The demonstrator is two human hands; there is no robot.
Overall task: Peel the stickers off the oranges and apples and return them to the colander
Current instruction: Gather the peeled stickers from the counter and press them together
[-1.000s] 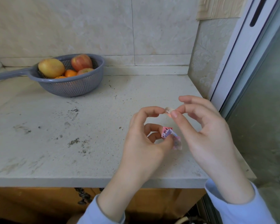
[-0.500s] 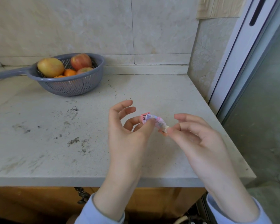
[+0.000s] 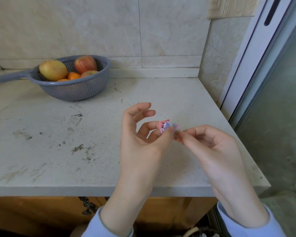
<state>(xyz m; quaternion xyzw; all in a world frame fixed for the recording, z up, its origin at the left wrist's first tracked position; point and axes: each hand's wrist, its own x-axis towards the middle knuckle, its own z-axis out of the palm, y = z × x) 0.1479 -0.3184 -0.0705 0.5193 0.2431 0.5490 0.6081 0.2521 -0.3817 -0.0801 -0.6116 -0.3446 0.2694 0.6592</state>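
- A crumpled pink sticker (image 3: 166,126) is held above the worktop (image 3: 61,151), pinched between both hands.
- Left hand (image 3: 142,141) and right hand (image 3: 210,147) each pinch it.
- The apples (image 3: 85,64) and oranges (image 3: 73,76) sit in the grey colander (image 3: 79,90), far left.

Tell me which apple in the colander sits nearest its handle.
The yellow-green apple, left in the colander, next to the handle. The red apple sits further right; the third apple lies low beside an orange.
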